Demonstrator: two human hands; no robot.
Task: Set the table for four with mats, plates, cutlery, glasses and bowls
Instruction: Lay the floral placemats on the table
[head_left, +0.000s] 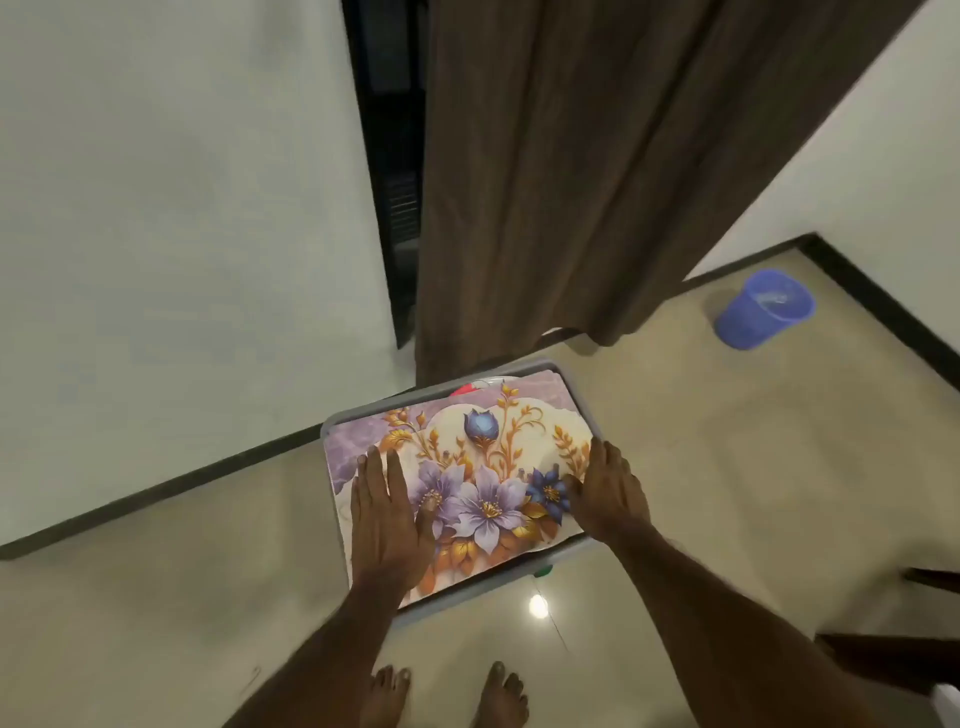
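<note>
Mats (467, 467) with purple and gold flowers lie on top of a grey bin (566, 552) on the floor, and we can see a bit of something red (464, 389) and something white poking out under them at the far edge. Our left hand (387, 512) lies flat on the left side of the top mat with its fingers straight and close together, and our right hand (610, 491) rests on the right side with its fingers bent down over the mat's edge. A blue bucket (763, 309) stands far off to the right by the wall, past the brown curtain (597, 171).
</note>
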